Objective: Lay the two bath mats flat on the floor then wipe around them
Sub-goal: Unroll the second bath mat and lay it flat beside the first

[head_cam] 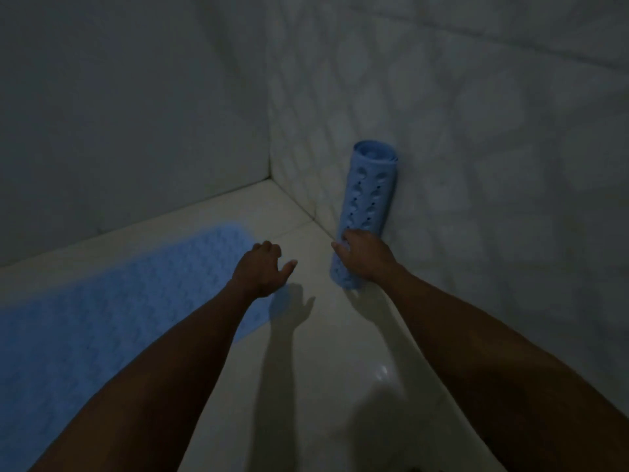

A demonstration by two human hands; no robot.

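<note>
One blue bath mat (102,315) lies unrolled and flat on the pale floor at the left, its far rounded end near the corner. A second blue bath mat (369,192), rolled into a tube with holes, stands upright against the right-hand wall. My right hand (364,257) is wrapped around the lower part of this roll. My left hand (263,269) hovers over the floor at the flat mat's right edge, its fingers loosely curled with the thumb out, and holds nothing.
The room is dim. Two tiled walls meet in a corner (270,172) behind the mats. A strip of bare glossy floor (323,369) runs between the flat mat and the right wall.
</note>
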